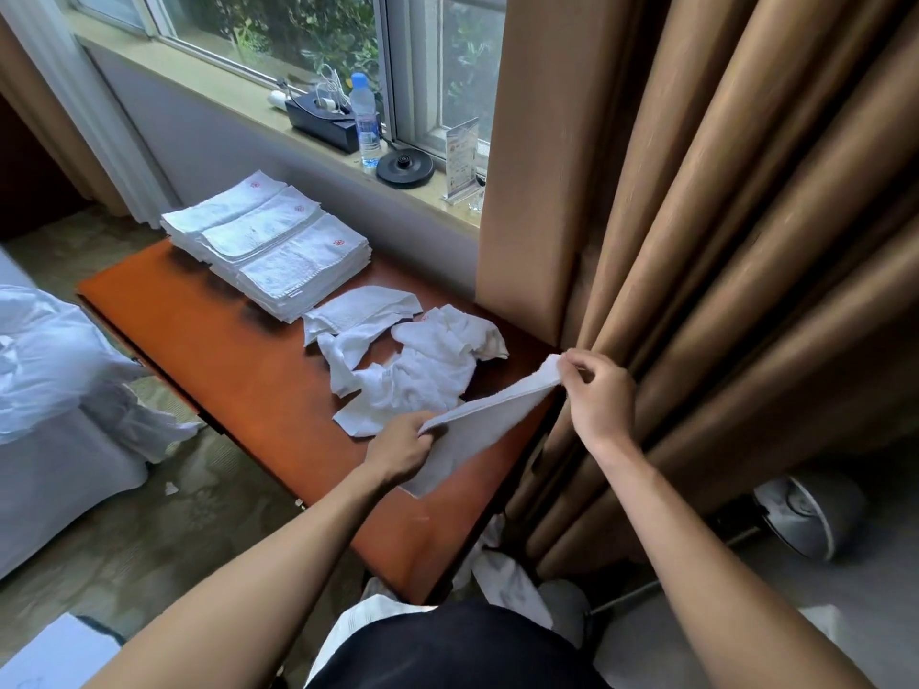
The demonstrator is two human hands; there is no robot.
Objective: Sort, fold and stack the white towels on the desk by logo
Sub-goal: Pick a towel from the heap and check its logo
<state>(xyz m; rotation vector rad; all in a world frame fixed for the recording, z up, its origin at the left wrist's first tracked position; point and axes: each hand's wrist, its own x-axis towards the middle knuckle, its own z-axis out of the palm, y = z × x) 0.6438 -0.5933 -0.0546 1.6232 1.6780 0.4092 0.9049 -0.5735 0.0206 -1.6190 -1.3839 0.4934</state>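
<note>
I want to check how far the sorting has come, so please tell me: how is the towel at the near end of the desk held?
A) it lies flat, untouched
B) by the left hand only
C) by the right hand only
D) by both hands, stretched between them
D: the left hand grips one end of the towel and the right hand pinches the other, above the desk.

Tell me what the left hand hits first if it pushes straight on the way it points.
Apart from the towel it grips, the left hand would likely meet the crumpled towel heap on the desk; its height above the desk is unclear.
</note>
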